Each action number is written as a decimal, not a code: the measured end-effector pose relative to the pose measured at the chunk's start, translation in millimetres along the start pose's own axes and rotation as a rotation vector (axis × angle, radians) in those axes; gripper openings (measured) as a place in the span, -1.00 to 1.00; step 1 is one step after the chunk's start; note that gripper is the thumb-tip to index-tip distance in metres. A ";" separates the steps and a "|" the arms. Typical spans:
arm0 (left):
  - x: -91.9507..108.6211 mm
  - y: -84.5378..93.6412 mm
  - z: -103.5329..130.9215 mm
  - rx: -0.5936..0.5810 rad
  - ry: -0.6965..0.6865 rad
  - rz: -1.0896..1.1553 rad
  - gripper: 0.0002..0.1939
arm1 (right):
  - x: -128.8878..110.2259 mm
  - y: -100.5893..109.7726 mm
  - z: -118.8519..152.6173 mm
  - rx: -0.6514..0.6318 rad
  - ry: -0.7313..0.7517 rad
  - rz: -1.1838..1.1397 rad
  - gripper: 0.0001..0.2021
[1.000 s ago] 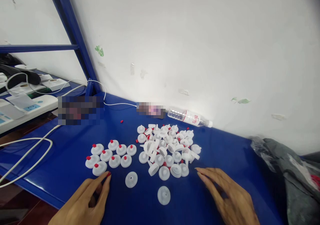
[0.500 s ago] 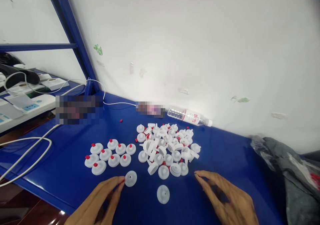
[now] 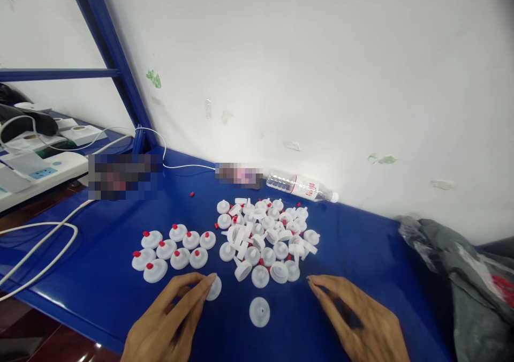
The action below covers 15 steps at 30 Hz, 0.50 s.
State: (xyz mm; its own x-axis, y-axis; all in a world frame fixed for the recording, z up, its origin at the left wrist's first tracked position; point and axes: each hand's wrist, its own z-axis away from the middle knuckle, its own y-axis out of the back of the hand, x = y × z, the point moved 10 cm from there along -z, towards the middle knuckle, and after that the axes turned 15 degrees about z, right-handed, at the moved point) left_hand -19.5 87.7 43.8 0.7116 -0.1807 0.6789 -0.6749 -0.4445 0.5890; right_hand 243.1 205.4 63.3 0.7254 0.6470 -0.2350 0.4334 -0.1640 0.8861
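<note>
Near the blue table's [image 3: 361, 244] front edge, a round white plastic cap [image 3: 214, 287] is touched by the loosely open left hand [image 3: 171, 319]; the right hand [image 3: 357, 322] lies open, empty, with bare table between them.

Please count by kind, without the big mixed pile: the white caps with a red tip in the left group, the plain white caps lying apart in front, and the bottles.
White caps with a red tip: 9
Plain white caps lying apart: 2
Plastic bottle: 1
Total: 12
</note>
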 end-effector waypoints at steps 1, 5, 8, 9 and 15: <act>1.2 -1.5 -0.9 -0.019 -0.015 -0.002 -0.72 | 0.0 0.1 -0.4 0.002 -0.005 0.000 -0.80; 2.6 -6.9 -2.8 -0.056 -0.036 -0.031 -0.72 | -1.0 2.3 -1.9 0.032 -0.025 -0.011 -0.83; 2.6 -11.9 -2.0 -0.073 -0.043 -0.021 -0.69 | -0.4 3.2 -1.7 0.043 -0.050 -0.021 -0.83; 3.9 -14.7 -1.4 -0.092 -0.061 -0.027 -0.68 | 0.1 3.5 -1.5 0.048 -0.058 -0.023 -0.82; 9.9 -23.9 -2.9 -0.169 -0.136 -0.141 -0.60 | -1.0 2.5 0.1 0.062 -0.014 -0.022 -0.78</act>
State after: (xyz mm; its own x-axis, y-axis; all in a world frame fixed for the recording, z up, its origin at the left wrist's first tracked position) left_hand 3.1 99.1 37.7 0.8129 -0.2488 0.5265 -0.5821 -0.3227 0.7463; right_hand 243.5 204.3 65.7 0.7227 0.6406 -0.2597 0.4808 -0.1959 0.8547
